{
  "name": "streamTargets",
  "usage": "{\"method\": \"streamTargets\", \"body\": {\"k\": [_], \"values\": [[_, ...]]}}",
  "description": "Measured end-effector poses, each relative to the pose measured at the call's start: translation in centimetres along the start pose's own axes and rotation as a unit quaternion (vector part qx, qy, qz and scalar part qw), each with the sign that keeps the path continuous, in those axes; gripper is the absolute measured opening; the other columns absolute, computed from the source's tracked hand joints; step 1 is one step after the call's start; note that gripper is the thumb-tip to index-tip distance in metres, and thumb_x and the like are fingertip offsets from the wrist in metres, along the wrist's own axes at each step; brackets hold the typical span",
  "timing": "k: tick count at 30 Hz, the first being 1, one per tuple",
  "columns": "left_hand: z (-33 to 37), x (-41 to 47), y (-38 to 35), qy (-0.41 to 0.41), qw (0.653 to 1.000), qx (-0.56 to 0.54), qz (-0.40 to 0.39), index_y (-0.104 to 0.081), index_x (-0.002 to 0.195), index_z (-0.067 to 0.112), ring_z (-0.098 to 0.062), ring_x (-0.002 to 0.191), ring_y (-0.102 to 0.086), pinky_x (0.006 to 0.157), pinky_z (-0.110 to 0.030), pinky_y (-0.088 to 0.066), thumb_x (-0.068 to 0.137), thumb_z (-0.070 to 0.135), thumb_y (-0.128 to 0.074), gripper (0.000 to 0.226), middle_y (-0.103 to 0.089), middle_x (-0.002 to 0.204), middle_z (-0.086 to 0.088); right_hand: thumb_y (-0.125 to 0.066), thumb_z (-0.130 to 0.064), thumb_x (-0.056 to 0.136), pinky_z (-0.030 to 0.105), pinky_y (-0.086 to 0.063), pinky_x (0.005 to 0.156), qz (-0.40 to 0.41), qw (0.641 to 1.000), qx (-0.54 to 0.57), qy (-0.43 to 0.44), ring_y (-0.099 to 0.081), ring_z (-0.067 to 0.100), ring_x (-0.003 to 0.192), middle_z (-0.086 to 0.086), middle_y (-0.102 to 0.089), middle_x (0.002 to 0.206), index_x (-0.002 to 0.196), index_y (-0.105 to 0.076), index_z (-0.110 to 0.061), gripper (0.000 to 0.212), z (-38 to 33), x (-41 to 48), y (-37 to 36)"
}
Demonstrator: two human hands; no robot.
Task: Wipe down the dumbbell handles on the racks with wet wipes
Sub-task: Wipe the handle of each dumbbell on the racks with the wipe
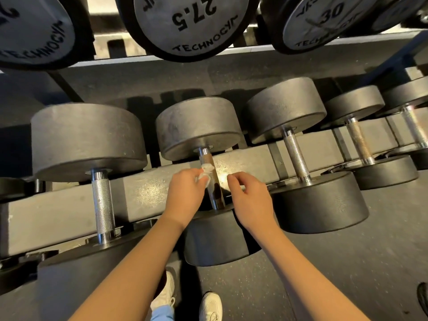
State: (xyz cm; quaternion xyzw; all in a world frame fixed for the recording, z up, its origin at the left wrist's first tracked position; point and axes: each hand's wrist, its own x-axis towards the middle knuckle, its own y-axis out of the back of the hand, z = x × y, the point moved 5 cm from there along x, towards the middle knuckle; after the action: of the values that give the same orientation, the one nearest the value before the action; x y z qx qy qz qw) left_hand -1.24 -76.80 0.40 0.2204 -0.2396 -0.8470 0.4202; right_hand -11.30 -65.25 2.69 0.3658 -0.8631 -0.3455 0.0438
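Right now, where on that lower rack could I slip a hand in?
The bare rail between the left handle and the left hand holding the wipe is free. Crowded: around the middle handle, where the right hand sits. The floor right of the arms is bare too.

left hand (185,189) pinching wipe (206,168) — right hand (251,200) loosely curled
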Motion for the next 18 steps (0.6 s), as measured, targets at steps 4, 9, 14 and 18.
{"method": "streamTargets", "body": {"k": [4,9,14,18], "values": [[1.0,1.5,1.1,0.020,0.996,-0.014,0.082,-0.071,0.100,0.010,-0.017,0.081,-0.059,0.065,-0.024,-0.046,0.092,0.016,-0.055,0.019,-0.067,0.085,-0.003,-0.046,-0.034,0.096,0.029,-0.044,0.069,0.009,1.000,-0.004,-0.004,-0.057,0.006,0.081,-0.010,-0.064,0.084,0.091,-0.067,-0.021,0.025,0.1,0.0,0.0],[1.0,1.7,0.2,0.030,0.996,0.030,0.076,-0.069,0.092,0.001,-0.018,0.077,-0.055,0.069,-0.033,-0.044,0.090,0.014,-0.057,0.017,-0.068,0.087,-0.011,-0.041,-0.037,0.097,0.040,-0.049,0.071,0.049,0.998,-0.031,-0.007,-0.057,0.013,0.075,-0.004,-0.064,0.079,0.088,-0.066,-0.018,0.033,0.3,-0.2,0.2],[1.2,-0.5,0.0,-0.045,0.998,0.031,-0.004,-0.066,0.119,0.007,-0.014,0.092,-0.058,0.074,-0.012,-0.036,0.094,0.008,-0.055,0.027,-0.066,0.107,-0.003,-0.041,-0.036,0.097,0.041,-0.050,0.074,0.050,0.998,-0.042,-0.010,-0.059,0.014,0.076,-0.002,-0.066,0.082,0.093,-0.069,-0.016,0.034,-0.1,-0.4,0.3],[0.8,1.1,0.5,-0.021,1.000,0.004,0.023,-0.065,0.119,0.009,-0.013,0.095,-0.060,0.082,-0.018,-0.043,0.094,0.010,-0.056,0.027,-0.069,0.109,-0.008,-0.042,-0.034,0.098,0.042,-0.049,0.073,0.049,0.998,-0.037,-0.013,-0.058,0.016,0.074,0.001,-0.065,0.079,0.087,-0.067,-0.012,0.035,-0.1,-0.5,0.3]]}}
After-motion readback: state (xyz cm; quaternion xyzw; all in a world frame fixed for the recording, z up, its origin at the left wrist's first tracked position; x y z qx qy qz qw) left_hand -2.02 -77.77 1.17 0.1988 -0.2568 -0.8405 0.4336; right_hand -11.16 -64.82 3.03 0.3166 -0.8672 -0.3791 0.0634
